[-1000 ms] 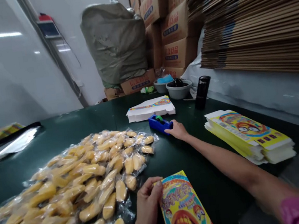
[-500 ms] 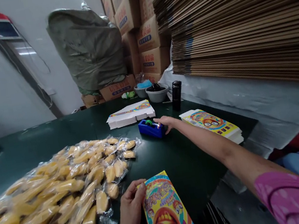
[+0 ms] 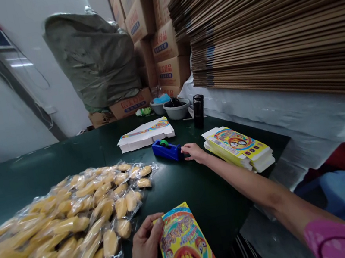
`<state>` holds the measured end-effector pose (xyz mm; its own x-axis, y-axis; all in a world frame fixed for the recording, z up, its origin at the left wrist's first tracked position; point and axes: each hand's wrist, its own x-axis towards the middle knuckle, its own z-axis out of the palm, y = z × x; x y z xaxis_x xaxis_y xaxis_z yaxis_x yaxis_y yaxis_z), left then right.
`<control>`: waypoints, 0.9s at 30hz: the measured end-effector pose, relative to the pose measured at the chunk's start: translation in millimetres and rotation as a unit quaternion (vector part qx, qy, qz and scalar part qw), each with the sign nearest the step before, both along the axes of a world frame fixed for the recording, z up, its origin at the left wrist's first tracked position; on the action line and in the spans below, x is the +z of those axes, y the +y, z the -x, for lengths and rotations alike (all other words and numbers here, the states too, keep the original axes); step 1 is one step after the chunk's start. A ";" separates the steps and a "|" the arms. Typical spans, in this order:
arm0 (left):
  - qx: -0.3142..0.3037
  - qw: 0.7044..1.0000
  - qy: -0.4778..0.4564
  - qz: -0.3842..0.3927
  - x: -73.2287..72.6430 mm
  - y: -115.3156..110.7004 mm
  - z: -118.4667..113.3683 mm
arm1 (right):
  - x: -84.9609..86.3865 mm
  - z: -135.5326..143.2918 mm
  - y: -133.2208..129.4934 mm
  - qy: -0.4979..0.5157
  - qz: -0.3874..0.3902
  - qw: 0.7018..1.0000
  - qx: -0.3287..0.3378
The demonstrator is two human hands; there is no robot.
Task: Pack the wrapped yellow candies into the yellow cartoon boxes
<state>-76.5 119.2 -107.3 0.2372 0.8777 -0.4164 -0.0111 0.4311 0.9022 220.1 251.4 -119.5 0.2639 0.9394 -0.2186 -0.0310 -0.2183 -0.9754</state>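
Observation:
My left hand (image 3: 147, 248) grips the upper left edge of a yellow printed carton (image 3: 186, 246), thumb on its face. A big-eyed cartoon character covers the carton's front, and its lower end runs out of view. Farther out, my right hand (image 3: 194, 153) has its fingertips pinched at the cutting end of a blue tape dispenser (image 3: 165, 151) with a green core. The clear tape between the fingers is hardly visible. Left of the carton lies a wide heap of yellowish, finger-shaped pieces in clear wrappers (image 3: 72, 223).
Flat white cartons (image 3: 147, 135) lie stacked behind the dispenser, and yellow printed cartons (image 3: 238, 144) to the right. A black bottle (image 3: 199, 111) and grey bowls (image 3: 176, 111) stand at the back. Folded cardboard (image 3: 276, 38) rises along the right; a blue stool (image 3: 338, 203) sits low right.
My right hand has drawn back slightly to the right from the dispenser's top, to its cutting end. My left hand still holds the carton. The view has shifted a little right.

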 end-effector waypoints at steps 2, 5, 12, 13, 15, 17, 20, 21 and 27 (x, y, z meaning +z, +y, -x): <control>0.003 1.000 0.008 0.009 2.2 -0.5 -0.7 | -6.0 -2.1 1.9 -0.010 0.013 1.000 0.019; 0.003 1.000 0.014 0.012 6.0 -0.5 -1.8 | -11.1 -2.3 10.8 -0.036 0.035 0.998 0.025; 0.034 0.999 -0.006 -0.020 7.1 -1.3 -1.4 | -1.2 7.3 8.9 -0.064 0.087 0.994 -0.022; 0.041 0.999 -0.011 -0.035 9.4 -2.2 -0.7 | 2.8 8.7 0.3 -0.054 0.087 0.994 -0.026; 0.065 0.995 -0.021 -0.073 19.6 -4.1 1.7 | 14.4 11.0 -22.3 -0.024 0.071 0.997 -0.029; 0.102 0.986 -0.021 -0.133 38.4 -5.8 3.7 | 33.0 13.4 -49.3 0.021 0.031 0.999 -0.024; 0.141 0.931 0.016 -0.335 78.3 -11.8 2.0 | 75.4 24.3 -94.9 0.096 -0.069 0.993 -0.008; 0.146 0.896 0.036 -0.417 91.6 -15.4 -0.1 | 91.0 31.6 -111.2 0.118 -0.107 0.987 -0.004; 0.094 0.679 0.206 -0.698 125.1 -35.4 -10.6 | 142.3 101.0 -184.6 0.299 -0.293 0.899 0.126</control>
<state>-65.8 83.8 17.8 0.1827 0.4843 0.8556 0.4294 -0.8222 0.3737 119.2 66.8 22.9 0.0255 0.9532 0.3011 -0.6097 0.2535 -0.7510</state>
